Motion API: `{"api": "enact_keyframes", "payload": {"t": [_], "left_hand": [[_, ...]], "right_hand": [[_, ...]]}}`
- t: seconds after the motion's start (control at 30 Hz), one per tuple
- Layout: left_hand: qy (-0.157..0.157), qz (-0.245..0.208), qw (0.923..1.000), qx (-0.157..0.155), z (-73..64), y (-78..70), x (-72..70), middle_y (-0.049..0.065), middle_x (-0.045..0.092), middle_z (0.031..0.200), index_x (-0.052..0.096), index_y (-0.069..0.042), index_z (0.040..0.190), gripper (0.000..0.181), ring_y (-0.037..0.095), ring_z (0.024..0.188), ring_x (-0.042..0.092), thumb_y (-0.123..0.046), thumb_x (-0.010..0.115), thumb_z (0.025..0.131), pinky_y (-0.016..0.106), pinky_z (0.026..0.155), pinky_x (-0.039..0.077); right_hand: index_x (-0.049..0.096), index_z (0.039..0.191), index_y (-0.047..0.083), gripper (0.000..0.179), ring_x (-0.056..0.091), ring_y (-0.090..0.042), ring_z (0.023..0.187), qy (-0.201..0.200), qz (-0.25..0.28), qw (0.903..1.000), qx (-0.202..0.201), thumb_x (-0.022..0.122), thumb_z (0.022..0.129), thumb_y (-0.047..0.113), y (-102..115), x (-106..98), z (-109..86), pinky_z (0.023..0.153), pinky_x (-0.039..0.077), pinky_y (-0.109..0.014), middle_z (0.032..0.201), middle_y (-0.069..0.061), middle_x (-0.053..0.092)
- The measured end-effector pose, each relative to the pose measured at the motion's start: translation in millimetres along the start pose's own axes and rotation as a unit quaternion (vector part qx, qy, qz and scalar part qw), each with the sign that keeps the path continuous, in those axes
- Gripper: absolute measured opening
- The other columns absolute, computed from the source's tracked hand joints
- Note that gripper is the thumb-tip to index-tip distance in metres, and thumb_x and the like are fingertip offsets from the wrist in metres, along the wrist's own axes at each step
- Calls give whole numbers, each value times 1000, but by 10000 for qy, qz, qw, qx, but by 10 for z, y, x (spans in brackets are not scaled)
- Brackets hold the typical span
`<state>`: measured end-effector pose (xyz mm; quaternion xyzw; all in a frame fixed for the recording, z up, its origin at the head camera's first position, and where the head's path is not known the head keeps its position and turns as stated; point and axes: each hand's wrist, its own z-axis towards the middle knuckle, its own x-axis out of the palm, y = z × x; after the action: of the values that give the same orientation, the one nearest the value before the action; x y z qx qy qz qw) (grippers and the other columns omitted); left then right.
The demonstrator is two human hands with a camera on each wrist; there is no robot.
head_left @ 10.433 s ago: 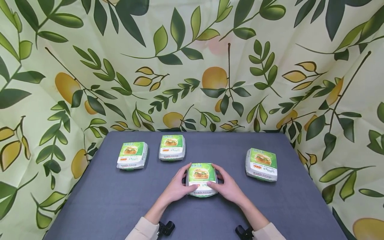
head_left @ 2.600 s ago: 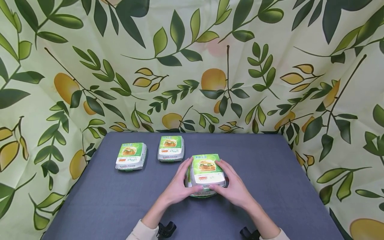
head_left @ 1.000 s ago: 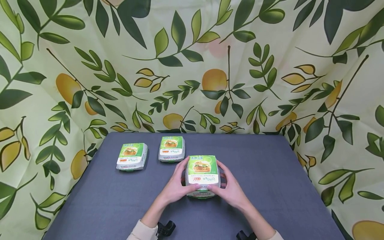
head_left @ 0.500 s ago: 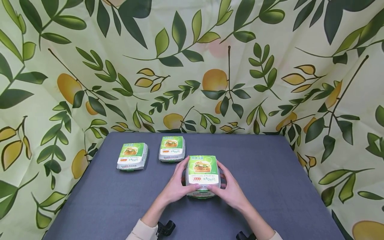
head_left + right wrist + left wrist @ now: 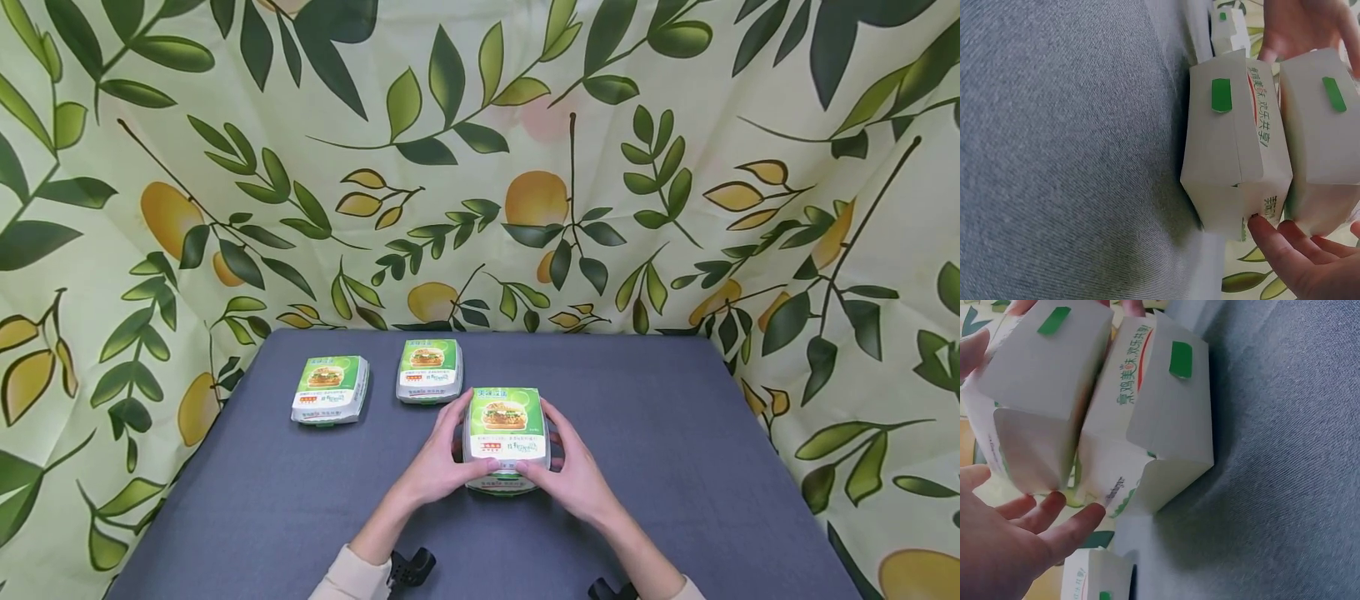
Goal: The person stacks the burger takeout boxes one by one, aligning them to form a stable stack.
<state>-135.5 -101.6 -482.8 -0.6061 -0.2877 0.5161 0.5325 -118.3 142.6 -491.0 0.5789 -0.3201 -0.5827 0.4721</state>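
Note:
Two burger boxes are stacked near the middle of the table in the head view. The upper burger box [image 5: 507, 421] has a green and white lid with a burger picture; the lower burger box [image 5: 501, 485] shows only its front edge. My left hand [image 5: 438, 471] holds the upper box from the left, thumb at its front edge. From the right, my right hand [image 5: 577, 479] holds it the same way. Both wrist views show the upper box [image 5: 1035, 387] resting against the lower box [image 5: 1222, 144], with some fingertips also at the lower box's side.
Two more burger boxes lie at the back left: one farther left [image 5: 330, 390] and one [image 5: 430, 371] just beyond my left hand. Grey-blue cloth covers the table [image 5: 675, 500]. A leaf-patterned curtain [image 5: 480, 183] hangs behind and at the sides.
The box that lay at the right 10.4 s ago now sits on the middle one. At 2.6 s ago it was askew, farther right; now it is lined up. Hardly anything moves in the last second.

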Motion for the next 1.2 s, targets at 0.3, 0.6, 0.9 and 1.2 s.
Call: {"api": "enact_keyframes", "payload": {"t": [0.3,0.6,0.9,1.2], "left_hand": [[-189,74,9997,147,-29,-17,-149,7,33,159,27,-24,161,86,33,143,39,-30,77,91,53,110,40],[-1927,199,9719,1335,72,50,-353,21,64,127,63,1,130,40,35,119,60,-4,74,92,55,97,50],[-2996,1148,9280,1896,253,214,-538,17,70,106,69,5,111,25,34,98,67,0,76,88,45,83,55],[-2576,2015,9421,740,392,401,-742,22,51,138,58,1,135,51,40,131,45,-23,74,93,53,110,34]], "right_hand": [[32,159,26,97,54,-30,124,-72,266,9996,22,89,80,29,-1,22,-36,88,55,-33,152,-5,44],[32,159,27,96,54,-29,122,-135,228,9996,24,88,80,29,-4,18,-77,88,53,-32,151,-5,45],[32,159,24,96,57,-31,121,-122,326,9994,-57,87,81,26,-9,23,-64,87,55,-31,149,-8,46],[32,159,27,95,56,-29,123,-102,305,9995,19,87,81,28,20,13,-56,89,54,-33,149,-6,46]]}}
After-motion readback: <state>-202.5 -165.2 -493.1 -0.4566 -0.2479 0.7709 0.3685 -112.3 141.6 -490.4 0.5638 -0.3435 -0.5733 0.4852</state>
